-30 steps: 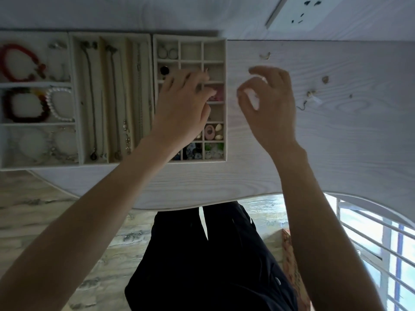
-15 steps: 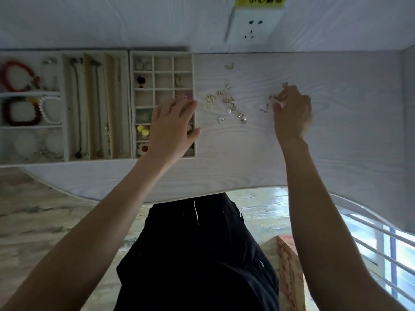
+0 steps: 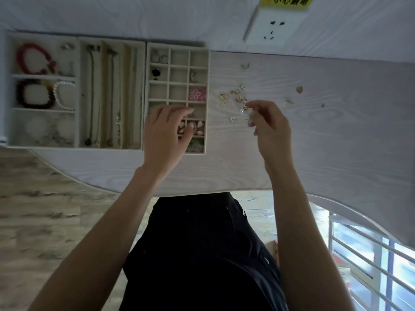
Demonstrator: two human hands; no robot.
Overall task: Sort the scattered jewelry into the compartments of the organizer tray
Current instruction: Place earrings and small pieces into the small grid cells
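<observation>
- The table (image 3: pixel 336 142) is pale wood-grain laminate with a wavy near edge; its right half is mostly bare surface, running back to the white wall.
- Three cream, fabric-lined trays sit edge to edge at the far left. The bracelet tray (image 3: pixel 9 90) holds a red beaded loop, a dark beaded loop and a pearl strand in wide bays; the necklace tray (image 3: pixel 101 93) has long narrow slots with thin chains lying lengthwise.
- The small-grid tray (image 3: pixel 207 97) is the rightmost – many square cells in three columns, several of the far ones bare; one right-column cell holds a pink flower piece (image 3: pixel 197 94), and nearer cells hold shell-like bits.
- The left hand (image 3: pixel 166 131) rests over the near cells of that grid, fingers spread and loosely bent, gripping nothing that shows.
- The right hand (image 3: pixel 271 129) hovers above the table just right of the grid tray, thumb and forefinger pinched on a tiny pale piece; blur hides what it is.
- The loose jewelry (image 3: pixel 235 97) – small gold and white charms – lies scattered on the table between the grid tray and the right hand, just beyond its fingertips.
- A gold hoop (image 3: pixel 245 65) lies apart near the far edge, and a few tan bits (image 3: pixel 299 89) lie further right.
</observation>
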